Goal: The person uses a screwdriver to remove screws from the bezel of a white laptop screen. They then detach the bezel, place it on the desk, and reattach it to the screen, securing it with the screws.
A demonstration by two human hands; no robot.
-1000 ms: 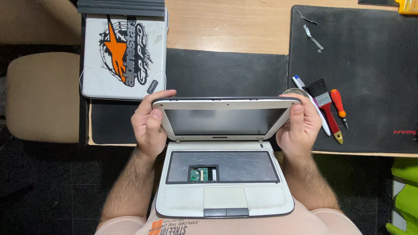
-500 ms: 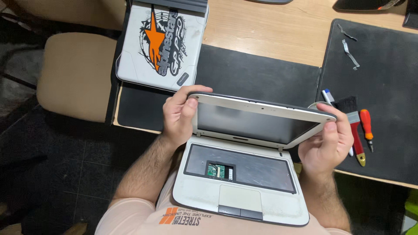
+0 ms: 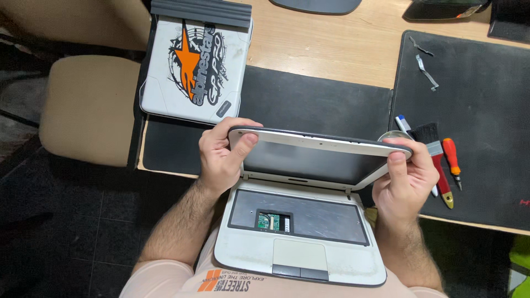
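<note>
A second white laptop [image 3: 193,66], shut, lies at the upper left of the tabletop [image 3: 326,49]; its lid bears a large orange star sticker with black lettering, and a small dark oval label sits at its lower right corner; a grey ribbed strip runs along its far edge. The open white laptop [image 3: 301,243] rests on the person's lap, just below the tabletop's near edge; its keyboard bay is bare grey metal, and a small rectangular opening in it shows a green circuit board [image 3: 269,221]. The left hand [image 3: 221,157] grips the screen's upper left corner, thumb on the front of the bezel; the right hand [image 3: 406,179] clasps the upper right corner, fingers curled over the top edge; the screen tilts forward over the base. On the black mat [image 3: 480,99] to the right lie a brush [image 3: 436,160] and an orange screwdriver [image 3: 452,163], side by side.
</note>
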